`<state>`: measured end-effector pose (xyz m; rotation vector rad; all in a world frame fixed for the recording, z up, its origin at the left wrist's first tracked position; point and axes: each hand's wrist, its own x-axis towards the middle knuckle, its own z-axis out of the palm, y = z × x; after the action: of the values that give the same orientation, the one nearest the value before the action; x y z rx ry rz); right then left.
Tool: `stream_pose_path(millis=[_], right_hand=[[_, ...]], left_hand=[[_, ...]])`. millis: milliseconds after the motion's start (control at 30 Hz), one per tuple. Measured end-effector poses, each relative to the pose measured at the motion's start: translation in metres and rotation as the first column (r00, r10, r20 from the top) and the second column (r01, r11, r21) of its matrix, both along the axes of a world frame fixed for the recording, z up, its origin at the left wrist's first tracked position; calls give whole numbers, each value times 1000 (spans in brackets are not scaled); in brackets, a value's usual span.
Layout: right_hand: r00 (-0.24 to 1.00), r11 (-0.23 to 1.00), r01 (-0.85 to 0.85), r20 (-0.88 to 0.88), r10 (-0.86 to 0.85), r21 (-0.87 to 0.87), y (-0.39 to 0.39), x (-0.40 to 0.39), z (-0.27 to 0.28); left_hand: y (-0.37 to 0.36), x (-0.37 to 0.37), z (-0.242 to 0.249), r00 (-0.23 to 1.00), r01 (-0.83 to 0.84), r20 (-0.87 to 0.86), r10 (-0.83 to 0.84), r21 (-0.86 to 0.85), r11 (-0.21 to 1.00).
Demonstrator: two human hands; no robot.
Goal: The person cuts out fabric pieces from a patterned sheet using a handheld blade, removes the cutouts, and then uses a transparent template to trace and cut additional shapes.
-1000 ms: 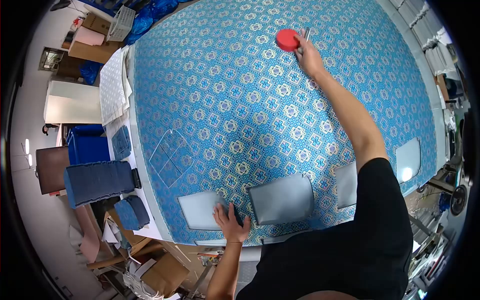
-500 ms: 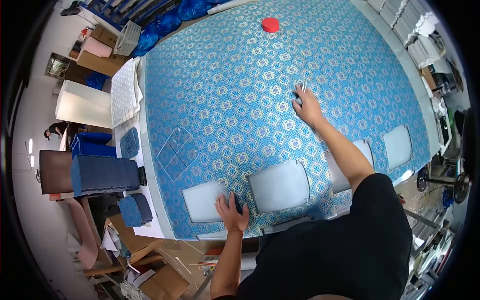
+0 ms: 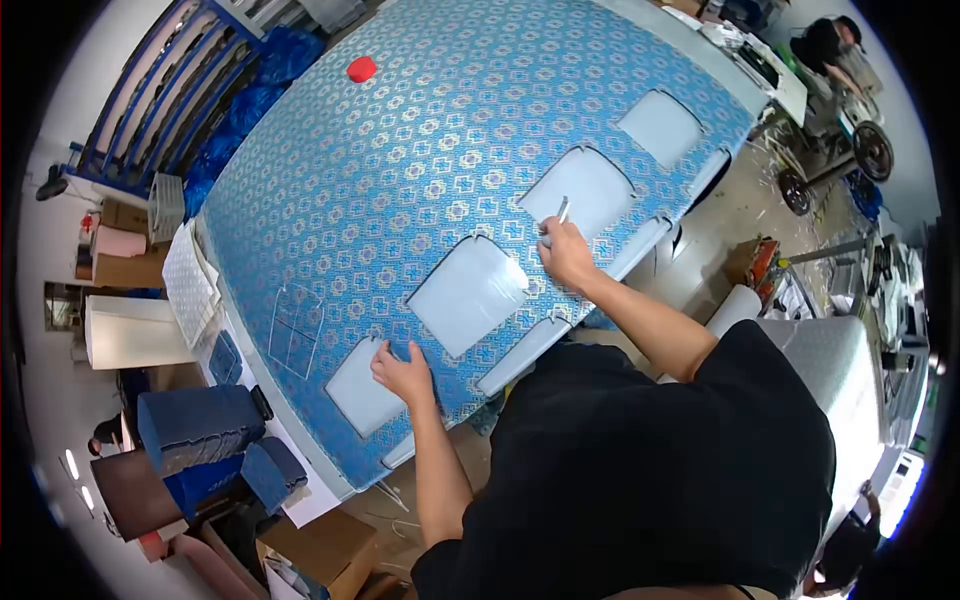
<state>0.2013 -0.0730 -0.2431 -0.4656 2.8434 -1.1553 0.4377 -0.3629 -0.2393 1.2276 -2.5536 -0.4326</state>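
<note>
Blue patterned fabric (image 3: 370, 190) covers the large table, with several pale grey panels set in it. My left hand (image 3: 402, 374) rests with fingers apart on the upper right edge of the lower left panel (image 3: 362, 392). My right hand (image 3: 566, 252) is closed on a slim light-coloured tool (image 3: 563, 209), too small to identify, at the lower left part of another panel (image 3: 590, 190). Between my hands lies a middle panel (image 3: 468, 298). A clear template with crossing lines (image 3: 296, 330) lies on the fabric left of my left hand.
A red round object (image 3: 361, 69) sits on the far part of the fabric. Stacked dark blue pieces (image 3: 200, 420) stand at the left beside white sheets (image 3: 192, 285). A person (image 3: 830, 50) is at the upper right, near a black-wheeled machine (image 3: 872, 150).
The view has turned and shifted. My right hand has come back from the middle of the fabric to a panel near the front edge. My left hand stays by the lower left panel.
</note>
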Motion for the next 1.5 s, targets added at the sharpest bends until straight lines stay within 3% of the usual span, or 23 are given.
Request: stream_pose_path(millis=[67,100,167,267,333,367,400,467,667,767,867,1033,1167,1433,1500], right_hand=[[998,997,-39,54,35,67,-1,-7,17],[995,994,-37,92,27,99,-1,-11,21],[999,991,-38,34,34,130,1,-20,16],[984,986,-121,144,104,112,5,-19,-5],[996,993,-80,40,77,82,7,1,-4],[996,990,-69,59,62,126,5,2,-4],[997,990,-56,53,50,128,5,2,0],[995,991,-71,82,62,113,7,5,6],[991,986,-110,89,99,124,11,2,7],[989,987,-139,62,135,80,14,7,15],[989,987,-118,102,107,110,13,6,15],[993,989,-112,42,109,93,12,8,13],[990,992,-113,93,107,59,14,13,21],[993,993,-118,16,118,9,11,9,-3],[992,992,-124,5,124,10,13,6,-5]], left_hand=[[2,-16,11,989,-121,-48,138,261,958],[2,-19,17,989,-145,44,138,249,958],[-6,-19,15,988,-152,42,146,277,949],[-35,-10,-10,989,-123,-41,145,341,932],[-37,-9,-13,952,-178,-77,296,649,739],[-34,-4,-20,990,-103,-38,139,493,864],[-27,-3,-19,991,-89,-44,128,496,864],[-15,4,-16,997,-78,-7,83,275,958],[-8,5,5,998,-45,-17,54,333,942],[-27,6,-23,999,-17,-36,26,232,973],[-19,8,-7,1000,-17,-21,23,239,971],[-29,10,-13,998,9,-60,6,243,970],[-41,9,-22,996,51,-84,-31,246,968],[-49,6,-22,995,69,65,-80,152,986],[-52,6,-21,998,37,33,-46,214,976]])
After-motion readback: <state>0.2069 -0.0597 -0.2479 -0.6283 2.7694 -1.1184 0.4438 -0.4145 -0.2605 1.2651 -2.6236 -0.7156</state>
